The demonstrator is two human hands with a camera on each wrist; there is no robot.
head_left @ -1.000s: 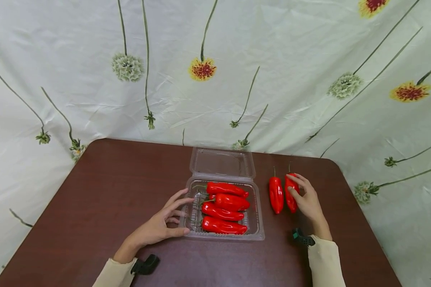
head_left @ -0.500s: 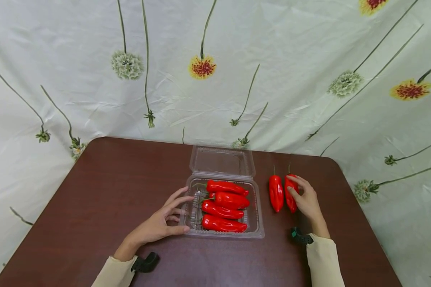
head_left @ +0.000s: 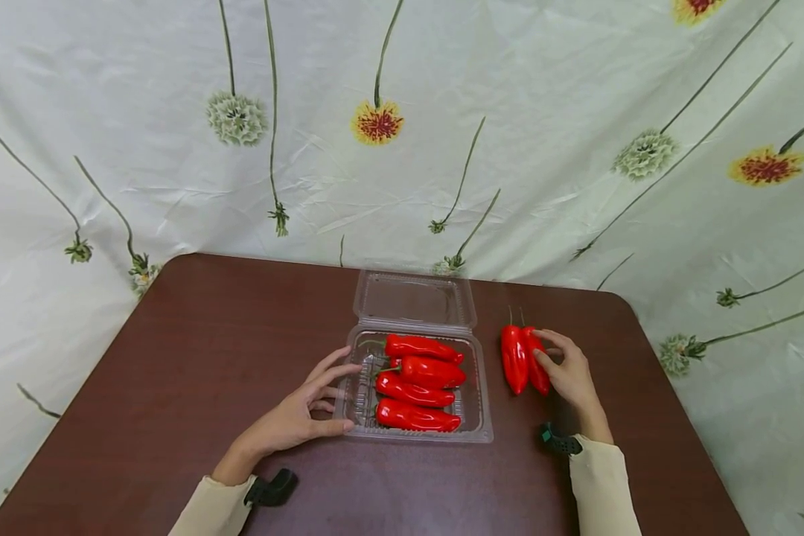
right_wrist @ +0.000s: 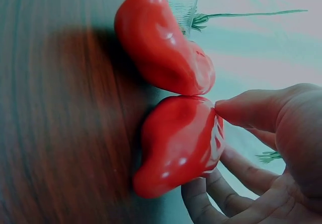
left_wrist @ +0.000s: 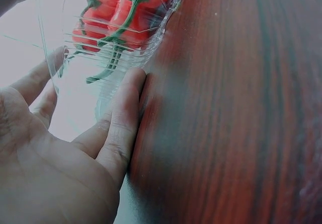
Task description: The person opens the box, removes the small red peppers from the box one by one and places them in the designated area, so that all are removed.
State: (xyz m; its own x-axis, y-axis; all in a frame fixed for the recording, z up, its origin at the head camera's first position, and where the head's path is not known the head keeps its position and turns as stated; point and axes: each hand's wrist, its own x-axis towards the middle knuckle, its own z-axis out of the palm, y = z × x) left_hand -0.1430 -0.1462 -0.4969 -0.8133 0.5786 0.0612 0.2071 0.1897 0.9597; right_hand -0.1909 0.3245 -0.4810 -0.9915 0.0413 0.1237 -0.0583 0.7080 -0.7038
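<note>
In the head view, my left hand [head_left: 291, 420] rests its spread, nearly straight fingers along the left side of a clear plastic clamshell container [head_left: 486, 417]. Several glossy red peppers [head_left: 418, 415] with green stems lie crosswise inside it. To the right, my right hand [head_left: 572, 380] holds a red pepper [head_left: 536, 366] between thumb and fingers. That pepper leans against a second red pepper [head_left: 513, 360] on the table. The right wrist view shows my thumb on the upper side of the held pepper [right_wrist: 176, 138] and the fingers [right_wrist: 195, 191] beneath.
The container's clear lid [head_left: 415, 301] lies folded back toward the far table edge. A dark brown wooden table [head_left: 228, 342] carries everything. Behind it hangs a pale cloth [head_left: 543, 112] with printed flowers. Dark wrist bands [head_left: 273, 489] sit by both cream sleeves.
My right hand has shifted the right pepper leftward, closing the gap to the other loose pepper. My left hand stays at the container.
</note>
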